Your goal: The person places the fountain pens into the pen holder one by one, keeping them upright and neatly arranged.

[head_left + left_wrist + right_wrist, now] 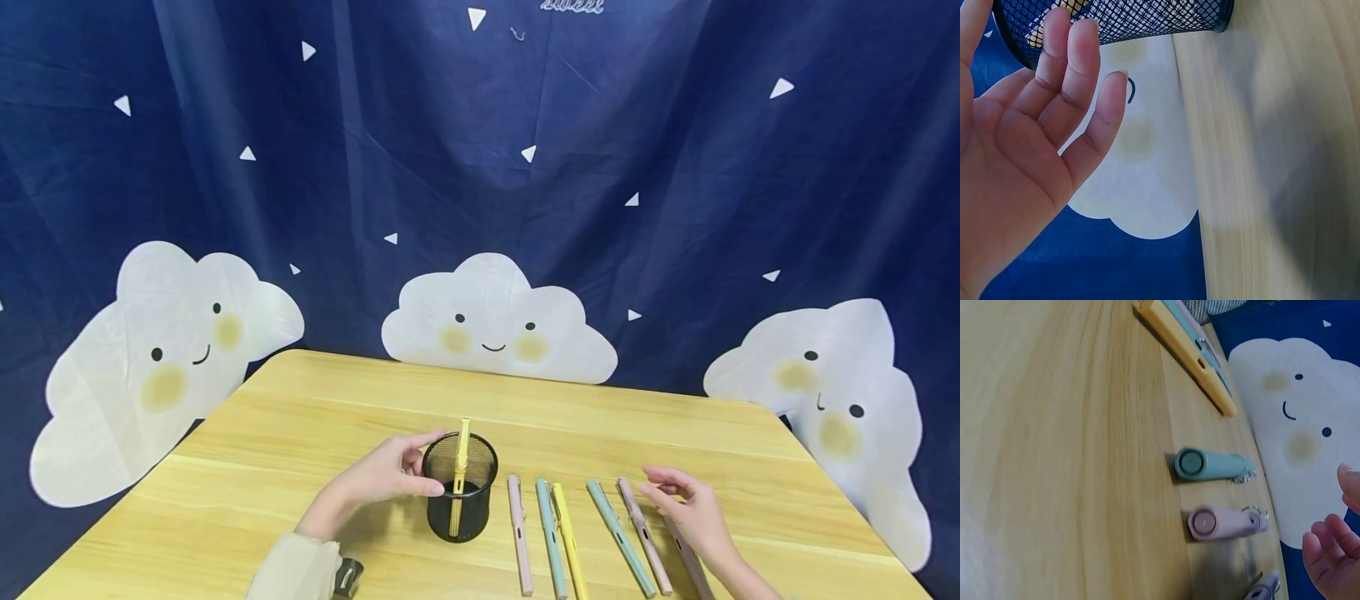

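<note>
Left hand (pixel 386 471): gripping the rim of the black mesh pen cup, thumb on the near side, a finger along the far side; the other fingers loosely bent
Pen cup (pixel 474 521): one, upright on the table, just right of the left hand's fingertips
Pen in the cup: one, a yellow pen (pixel 462 454), standing upright and rising above the rim
Right hand (pixel 693 517): fingers relaxed and slightly bent, nothing held, over the outermost pen; whether it touches that pen cannot be told
Pens on the table: six, three lilac, two teal, one yellow
Under the right hand: a shaded lilac pen (pixel 692 567), partly hidden
Just left of the right hand: a second lilac pen (pixel 645 537), then a teal pen (pixel 622 539)
Farther left, past a gap: the table's yellow pen (pixel 570 542), a second teal pen (pixel 551 540) close beside it, then a third lilac pen (pixel 521 536), nearest the cup
Behind the left hand's wrist: a pale sleeve (pixel 296 569) and a black wrist piece (pixel 348 577)
Beneath both hands: one wooden table (pixel 360 387)
Beyond both hands: one blue cloth (pixel 450 108) with three smiling clouds and scattered white triangles
Writing: "sweet" (pixel 572 5), at the cloth's top, far beyond the hands
</note>
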`<action>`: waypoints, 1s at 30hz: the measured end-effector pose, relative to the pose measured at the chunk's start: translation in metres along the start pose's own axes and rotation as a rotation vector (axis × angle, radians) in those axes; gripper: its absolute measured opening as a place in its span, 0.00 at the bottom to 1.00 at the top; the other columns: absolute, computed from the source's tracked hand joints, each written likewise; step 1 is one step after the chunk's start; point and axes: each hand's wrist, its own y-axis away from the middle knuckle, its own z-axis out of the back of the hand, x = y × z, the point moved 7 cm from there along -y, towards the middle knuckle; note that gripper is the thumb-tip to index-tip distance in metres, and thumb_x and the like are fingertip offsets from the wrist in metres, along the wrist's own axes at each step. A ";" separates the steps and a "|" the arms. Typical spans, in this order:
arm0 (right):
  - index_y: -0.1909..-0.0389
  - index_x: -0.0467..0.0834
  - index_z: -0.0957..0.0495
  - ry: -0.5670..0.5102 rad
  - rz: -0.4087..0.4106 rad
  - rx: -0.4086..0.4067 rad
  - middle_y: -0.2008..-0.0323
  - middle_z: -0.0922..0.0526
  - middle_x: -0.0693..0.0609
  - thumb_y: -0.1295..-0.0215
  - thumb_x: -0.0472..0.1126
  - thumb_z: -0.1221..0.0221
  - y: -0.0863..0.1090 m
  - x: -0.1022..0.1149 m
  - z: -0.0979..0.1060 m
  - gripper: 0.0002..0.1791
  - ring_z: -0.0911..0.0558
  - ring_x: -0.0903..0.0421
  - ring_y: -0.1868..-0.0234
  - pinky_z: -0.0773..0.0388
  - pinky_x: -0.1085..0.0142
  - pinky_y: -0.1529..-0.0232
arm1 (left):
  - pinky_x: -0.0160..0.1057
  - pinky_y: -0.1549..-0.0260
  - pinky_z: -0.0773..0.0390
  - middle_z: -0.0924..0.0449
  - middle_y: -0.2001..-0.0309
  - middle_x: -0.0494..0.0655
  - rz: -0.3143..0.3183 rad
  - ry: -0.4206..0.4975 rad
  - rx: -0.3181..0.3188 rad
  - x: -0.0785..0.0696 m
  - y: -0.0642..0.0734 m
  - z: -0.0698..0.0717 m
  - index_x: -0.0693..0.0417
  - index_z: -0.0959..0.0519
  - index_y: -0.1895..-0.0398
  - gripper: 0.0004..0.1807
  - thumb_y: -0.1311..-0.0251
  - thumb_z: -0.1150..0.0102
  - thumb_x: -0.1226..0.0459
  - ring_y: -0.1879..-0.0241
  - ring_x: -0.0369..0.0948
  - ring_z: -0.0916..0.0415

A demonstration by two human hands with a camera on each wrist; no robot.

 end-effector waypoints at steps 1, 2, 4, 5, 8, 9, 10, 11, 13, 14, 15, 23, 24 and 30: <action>0.63 0.26 0.24 0.007 -0.007 0.001 0.71 0.19 0.56 0.49 0.29 0.38 0.000 -0.001 0.001 0.13 0.24 0.65 0.74 0.24 0.66 0.80 | 0.31 0.83 0.33 0.33 0.82 0.42 -0.001 0.003 -0.001 0.000 0.000 0.000 0.67 0.44 0.36 0.42 0.54 0.34 0.64 0.82 0.35 0.36; 0.63 0.26 0.24 0.013 -0.020 0.002 0.71 0.19 0.53 0.49 0.30 0.38 0.000 -0.003 0.002 0.14 0.24 0.66 0.74 0.24 0.66 0.79 | 0.31 0.83 0.33 0.33 0.82 0.42 -0.001 0.004 -0.001 0.001 0.000 0.000 0.68 0.44 0.36 0.42 0.54 0.34 0.64 0.82 0.35 0.36; 0.62 0.27 0.24 0.025 -0.043 0.008 0.70 0.19 0.49 0.49 0.31 0.38 -0.001 -0.006 0.003 0.14 0.25 0.66 0.73 0.24 0.67 0.78 | 0.30 0.83 0.33 0.33 0.82 0.43 -0.002 0.003 -0.003 0.001 0.000 0.000 0.68 0.44 0.36 0.42 0.54 0.34 0.64 0.82 0.35 0.36; 0.61 0.26 0.24 0.030 -0.048 0.011 0.70 0.19 0.47 0.49 0.31 0.38 -0.002 -0.008 0.004 0.15 0.25 0.66 0.73 0.24 0.67 0.78 | 0.31 0.83 0.33 0.33 0.82 0.43 -0.002 0.003 -0.002 0.001 0.000 0.000 0.68 0.44 0.36 0.42 0.54 0.34 0.64 0.82 0.35 0.36; 0.60 0.26 0.24 0.044 -0.070 0.024 0.71 0.19 0.49 0.48 0.32 0.38 -0.003 -0.013 0.007 0.15 0.25 0.66 0.74 0.24 0.68 0.78 | 0.31 0.83 0.33 0.32 0.82 0.43 -0.001 0.007 -0.003 0.001 0.000 0.000 0.67 0.45 0.36 0.42 0.53 0.34 0.64 0.82 0.35 0.36; 0.60 0.27 0.24 0.049 -0.076 0.030 0.71 0.19 0.49 0.48 0.32 0.38 -0.003 -0.014 0.008 0.16 0.25 0.65 0.75 0.25 0.68 0.78 | 0.31 0.83 0.33 0.32 0.82 0.43 -0.001 0.010 -0.004 0.001 0.000 0.000 0.67 0.45 0.36 0.42 0.53 0.34 0.64 0.82 0.35 0.36; 0.60 0.27 0.25 0.051 -0.082 0.035 0.71 0.19 0.49 0.48 0.32 0.38 -0.003 -0.015 0.009 0.16 0.25 0.65 0.75 0.25 0.68 0.79 | 0.31 0.83 0.33 0.32 0.82 0.43 -0.001 0.013 -0.004 0.000 0.000 0.000 0.67 0.44 0.36 0.42 0.53 0.34 0.64 0.82 0.35 0.36; 0.59 0.26 0.25 0.058 -0.086 0.044 0.71 0.19 0.49 0.48 0.33 0.38 -0.003 -0.017 0.010 0.17 0.25 0.65 0.75 0.25 0.68 0.79 | 0.31 0.83 0.33 0.32 0.82 0.43 0.000 0.014 -0.004 0.000 0.001 0.000 0.67 0.44 0.36 0.42 0.53 0.34 0.64 0.82 0.35 0.36; 0.59 0.27 0.25 0.074 -0.093 0.056 0.69 0.20 0.46 0.47 0.34 0.38 -0.003 -0.020 0.011 0.17 0.26 0.65 0.75 0.26 0.68 0.80 | 0.31 0.83 0.33 0.33 0.82 0.43 0.001 0.017 -0.005 0.001 0.000 0.000 0.67 0.44 0.36 0.42 0.53 0.34 0.64 0.82 0.35 0.36; 0.58 0.27 0.25 0.082 -0.102 0.058 0.68 0.20 0.45 0.47 0.35 0.38 -0.004 -0.022 0.012 0.18 0.26 0.65 0.75 0.25 0.68 0.79 | 0.31 0.83 0.33 0.32 0.82 0.43 0.003 0.017 -0.005 0.001 0.000 0.000 0.67 0.44 0.36 0.42 0.54 0.34 0.64 0.82 0.35 0.36; 0.58 0.27 0.25 0.091 -0.107 0.063 0.66 0.21 0.43 0.47 0.35 0.38 -0.004 -0.024 0.013 0.18 0.26 0.65 0.75 0.25 0.68 0.79 | 0.31 0.83 0.33 0.32 0.82 0.43 0.005 0.015 -0.004 0.001 0.000 0.000 0.67 0.44 0.36 0.42 0.54 0.34 0.64 0.82 0.35 0.36; 0.57 0.29 0.24 0.173 -0.103 0.102 0.63 0.21 0.39 0.47 0.36 0.38 -0.007 -0.031 0.018 0.18 0.26 0.65 0.75 0.28 0.68 0.80 | 0.30 0.83 0.33 0.33 0.82 0.42 -0.002 0.001 -0.006 0.003 0.000 0.000 0.67 0.44 0.36 0.42 0.53 0.34 0.64 0.82 0.34 0.37; 0.58 0.29 0.24 0.180 -0.095 0.107 0.64 0.21 0.39 0.48 0.35 0.38 -0.008 -0.031 0.019 0.17 0.26 0.65 0.75 0.28 0.68 0.80 | 0.30 0.83 0.34 0.33 0.82 0.42 -0.002 0.003 -0.007 0.003 0.000 0.000 0.67 0.44 0.36 0.42 0.53 0.34 0.64 0.82 0.34 0.37; 0.60 0.29 0.24 0.224 -0.078 0.177 0.66 0.20 0.39 0.51 0.32 0.36 -0.008 -0.031 0.018 0.17 0.25 0.65 0.74 0.28 0.69 0.78 | 0.30 0.83 0.33 0.33 0.82 0.42 0.004 0.000 -0.006 0.003 -0.001 0.000 0.66 0.43 0.36 0.42 0.54 0.34 0.63 0.82 0.34 0.37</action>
